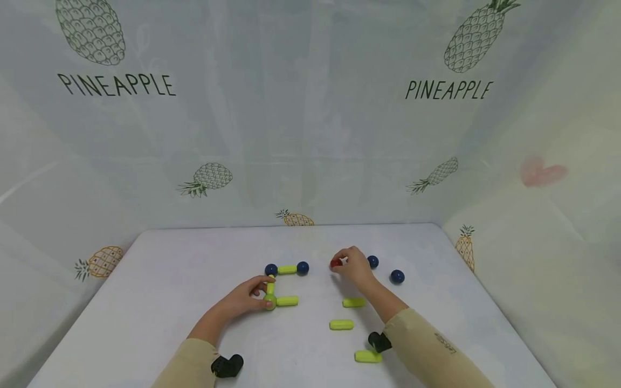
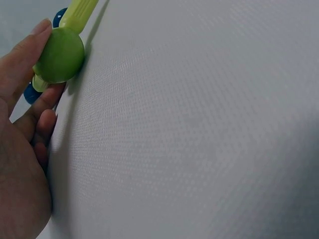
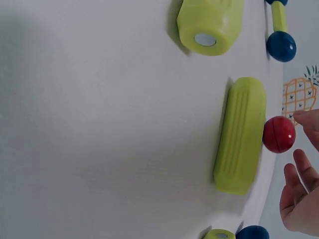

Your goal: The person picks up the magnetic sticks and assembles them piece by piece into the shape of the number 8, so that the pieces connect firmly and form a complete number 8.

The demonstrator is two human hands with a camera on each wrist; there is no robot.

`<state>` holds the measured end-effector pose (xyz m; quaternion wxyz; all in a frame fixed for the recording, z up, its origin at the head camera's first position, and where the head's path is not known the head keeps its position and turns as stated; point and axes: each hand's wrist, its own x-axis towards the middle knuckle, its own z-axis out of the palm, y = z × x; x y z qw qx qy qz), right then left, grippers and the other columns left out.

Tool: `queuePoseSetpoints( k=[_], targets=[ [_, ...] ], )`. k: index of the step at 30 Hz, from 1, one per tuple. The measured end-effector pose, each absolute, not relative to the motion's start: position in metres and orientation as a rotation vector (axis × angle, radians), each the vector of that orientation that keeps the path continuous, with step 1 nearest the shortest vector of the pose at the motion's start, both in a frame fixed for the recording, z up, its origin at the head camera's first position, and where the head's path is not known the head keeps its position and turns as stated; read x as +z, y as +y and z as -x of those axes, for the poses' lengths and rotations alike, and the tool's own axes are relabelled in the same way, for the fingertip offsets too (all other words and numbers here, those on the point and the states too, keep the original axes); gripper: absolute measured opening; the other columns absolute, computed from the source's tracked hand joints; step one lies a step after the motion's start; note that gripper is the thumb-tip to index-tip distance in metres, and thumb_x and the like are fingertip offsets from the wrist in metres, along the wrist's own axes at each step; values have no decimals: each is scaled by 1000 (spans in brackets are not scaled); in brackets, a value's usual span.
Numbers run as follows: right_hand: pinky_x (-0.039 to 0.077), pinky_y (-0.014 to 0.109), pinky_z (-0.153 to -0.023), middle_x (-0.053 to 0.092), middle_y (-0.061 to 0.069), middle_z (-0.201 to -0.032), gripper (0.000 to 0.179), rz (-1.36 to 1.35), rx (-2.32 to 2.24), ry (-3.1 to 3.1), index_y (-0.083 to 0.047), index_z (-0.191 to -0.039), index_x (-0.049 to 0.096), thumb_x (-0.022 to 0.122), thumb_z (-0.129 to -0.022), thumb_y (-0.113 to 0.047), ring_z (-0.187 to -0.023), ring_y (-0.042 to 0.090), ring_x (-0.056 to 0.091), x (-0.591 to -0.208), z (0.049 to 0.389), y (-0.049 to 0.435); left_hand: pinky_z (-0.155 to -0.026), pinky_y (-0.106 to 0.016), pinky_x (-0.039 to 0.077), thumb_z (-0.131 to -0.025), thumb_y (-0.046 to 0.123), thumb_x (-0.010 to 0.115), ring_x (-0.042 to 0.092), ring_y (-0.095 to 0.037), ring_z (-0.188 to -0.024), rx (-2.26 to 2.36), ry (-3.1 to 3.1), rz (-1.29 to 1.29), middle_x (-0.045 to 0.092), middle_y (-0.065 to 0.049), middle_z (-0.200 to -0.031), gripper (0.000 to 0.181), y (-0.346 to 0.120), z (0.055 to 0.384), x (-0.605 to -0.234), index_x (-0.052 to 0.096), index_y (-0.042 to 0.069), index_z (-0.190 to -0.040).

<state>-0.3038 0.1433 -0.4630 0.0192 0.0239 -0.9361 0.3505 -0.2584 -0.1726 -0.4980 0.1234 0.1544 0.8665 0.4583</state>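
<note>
The left hand [image 1: 242,299] holds the shiny green ball [image 2: 62,56]! Beyond that ball, to its right, the right hand [image 1: 355,265] curves narrowly at a glossy red ball [image 3: 278,134]; whether it grips, one cannot tell.

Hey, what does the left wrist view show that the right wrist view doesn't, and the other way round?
Only the left wrist view shows the left hand, its grip on the green ball.

Only the right wrist view shows the right hand, the red ball at its fingers, an orange pineapple print, and a silver disc on the end of one stick.

Both show blue balls, yellow-green sticks and the white table.
</note>
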Motion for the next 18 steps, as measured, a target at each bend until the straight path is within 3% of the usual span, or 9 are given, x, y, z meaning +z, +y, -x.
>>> queuePoseSetpoints(
  k=[9, 18],
  targets=[
    [47, 42, -82, 57, 12, -111, 27, -21, 1147, -2925, -10, -106, 72, 79, -81, -10, -100, 28, 55, -470, 310, 144, -78, -37, 37, -79, 25, 82, 45, -21, -91, 1354, 2524, -465, 57, -3, -106, 61, -174, 256, -496, 56, 10, -133],
    [48, 42, -82, 59, 9, -107, 33, -3, 1174, -2931, -9, -113, 69, 78, -81, -7, -96, 26, 56, -473, 308, 142, -77, -35, 37, -79, 27, 82, 45, -19, -91, 1357, 2521, -477, 56, -2, -107, 62, -175, 256, -498, 56, 10, -133]
  ],
)
